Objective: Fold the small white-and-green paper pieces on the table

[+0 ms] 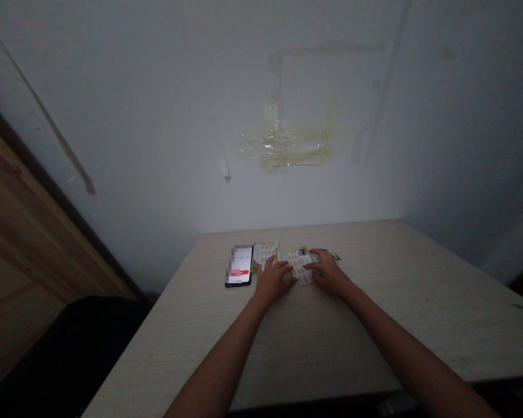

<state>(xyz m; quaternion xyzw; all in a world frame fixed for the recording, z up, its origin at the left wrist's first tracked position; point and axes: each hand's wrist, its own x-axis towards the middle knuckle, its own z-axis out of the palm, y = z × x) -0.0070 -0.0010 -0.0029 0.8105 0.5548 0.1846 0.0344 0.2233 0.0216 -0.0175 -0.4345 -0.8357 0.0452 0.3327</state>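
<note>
A small printed leaflet (300, 268), white with rows of coloured pictures and a blue patch at its top, lies on the table between my hands. My left hand (271, 283) rests at its left edge with fingers spread, and its thumb reaches the lower left side. Those fingers also overlap a second printed leaflet (265, 251) with a yellow edge. Fingers apart, my right hand (332, 274) touches the first leaflet along its right side. Beyond that hand, a small printed piece (333, 254) sticks out, mostly hidden.
A phone (245, 267) with a lit screen, partly blurred out, lies left of the leaflets. The pale wooden table (396, 302) meets a grey wall (165, 145) bearing peeling tape (292, 145). At the left are a wooden panel (21, 220) and a dark object (82, 342).
</note>
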